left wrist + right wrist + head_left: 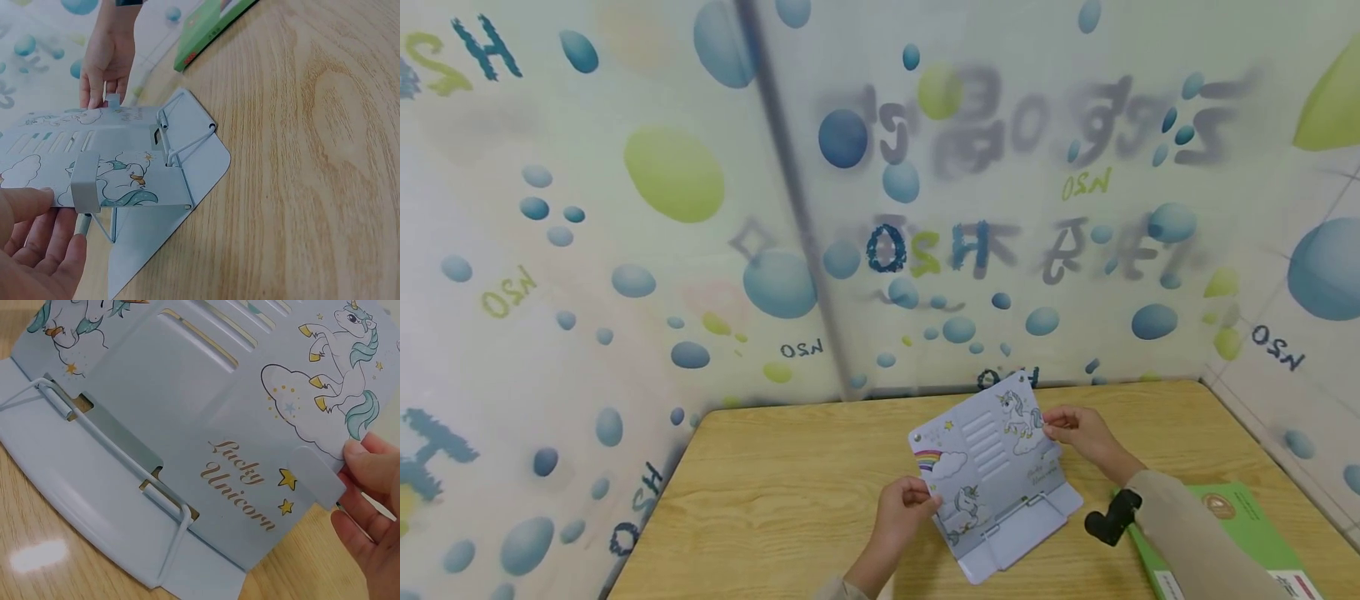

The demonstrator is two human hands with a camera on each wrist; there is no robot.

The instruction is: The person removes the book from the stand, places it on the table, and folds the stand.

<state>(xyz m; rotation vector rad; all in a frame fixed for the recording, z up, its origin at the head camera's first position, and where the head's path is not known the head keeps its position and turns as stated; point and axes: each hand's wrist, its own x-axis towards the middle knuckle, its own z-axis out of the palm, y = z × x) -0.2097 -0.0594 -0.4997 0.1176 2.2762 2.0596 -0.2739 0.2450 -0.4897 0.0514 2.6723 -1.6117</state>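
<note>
A pale blue-white book stand (992, 467) with unicorn pictures, a rainbow and several slots is unfolded on the table, its back panel tilted up over a flat base (206, 125). My left hand (901, 512) pinches the panel's left edge, thumb on the front and fingers behind, beside a side clip (85, 181). On the opposite edge my right hand (1086, 435) pinches the panel near the unicorn, close to another clip (310, 477). A wire page holder (112, 440) runs along the lower front. The "Lucky Unicorn" lettering (240, 484) shows in the right wrist view.
A green book (1247, 525) lies on the wooden table (775, 483) at the right, partly under my right forearm. Behind the table hangs a white wall covering (880, 333) with blue and green spots. A black band (1112, 517) sits at my right wrist.
</note>
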